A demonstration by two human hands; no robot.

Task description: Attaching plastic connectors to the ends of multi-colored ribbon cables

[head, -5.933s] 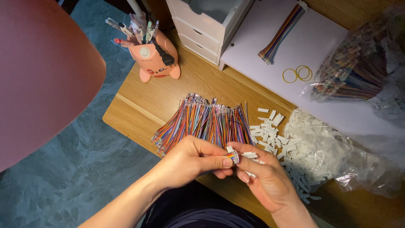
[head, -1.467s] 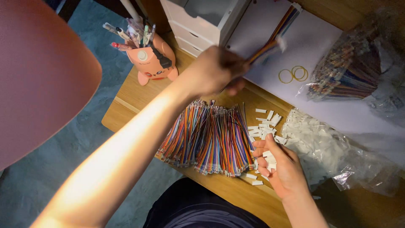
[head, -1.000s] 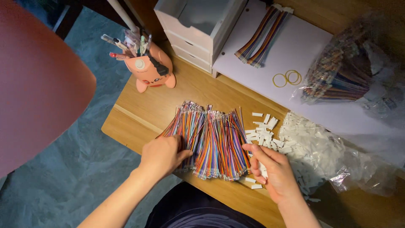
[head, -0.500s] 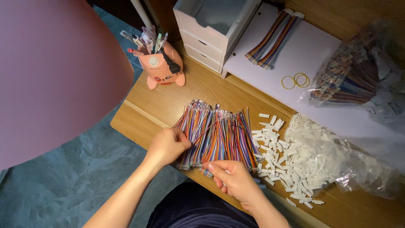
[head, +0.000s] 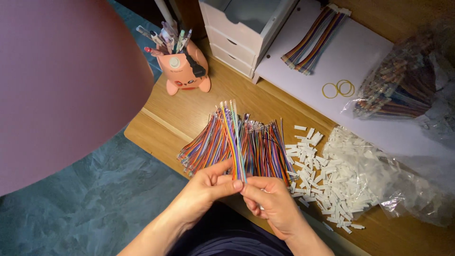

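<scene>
A flat strip of coloured wires (head: pixel 231 137) stands up from my fingers over the pile of loose coloured wires (head: pixel 237 144) on the wooden desk (head: pixel 246 102). My left hand (head: pixel 206 187) pinches the strip's near end between thumb and fingers. My right hand (head: pixel 270 201) meets it from the right, fingertips on the same end. To the right lies a heap of small white plastic connectors (head: pixel 317 166).
A pink pen holder (head: pixel 186 71) stands at the desk's far left, white drawers (head: pixel 246 28) behind. On a white sheet (head: pixel 360 61) lie finished wire bundles (head: pixel 313 40) and yellow rubber bands (head: pixel 339 88). Clear bags (head: pixel 403 90) fill the right. A pink lampshade (head: pixel 61 85) blocks the left.
Earlier my left hand reached to the white sheet with a finished bundle, then came back. Both hands went to the pile and now hold up a fresh strip of wires.
</scene>
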